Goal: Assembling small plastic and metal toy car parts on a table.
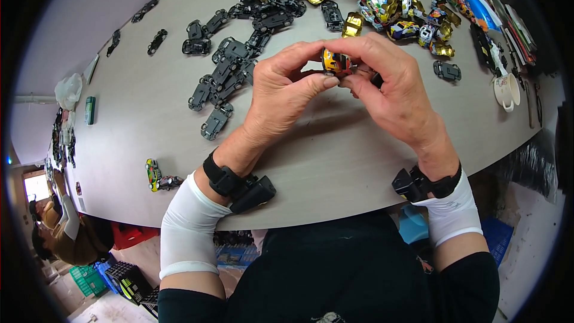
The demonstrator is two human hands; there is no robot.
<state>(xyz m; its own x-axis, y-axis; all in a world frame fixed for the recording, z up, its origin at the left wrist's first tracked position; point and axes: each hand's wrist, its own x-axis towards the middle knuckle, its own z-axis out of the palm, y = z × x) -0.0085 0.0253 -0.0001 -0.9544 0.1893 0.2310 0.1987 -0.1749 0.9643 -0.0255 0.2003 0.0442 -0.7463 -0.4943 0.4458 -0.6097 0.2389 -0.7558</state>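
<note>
Between my two hands, above the middle of the table (335, 167), is a small orange-yellow toy car (335, 63). My left hand (276, 96) pinches it from the left with thumb and fingers. From the other side my right hand (399, 90) closes on the same car; a dark part (376, 79) shows by its fingers, partly hidden. Left of my hands lies a heap of dark grey toy car chassis (224, 70). Beyond them are piled shiny, coloured car body shells (382, 9), some with their gold insides up. A lone chassis (447, 71) lies to the right.
Two colourful toy cars (153, 175) stand near the table's left front. A white mug (506, 92), tools and stacked booklets (517, 33) line the right edge. A green container (89, 110) and a plastic bag (69, 91) are far left. Another person (72, 236) works at the left.
</note>
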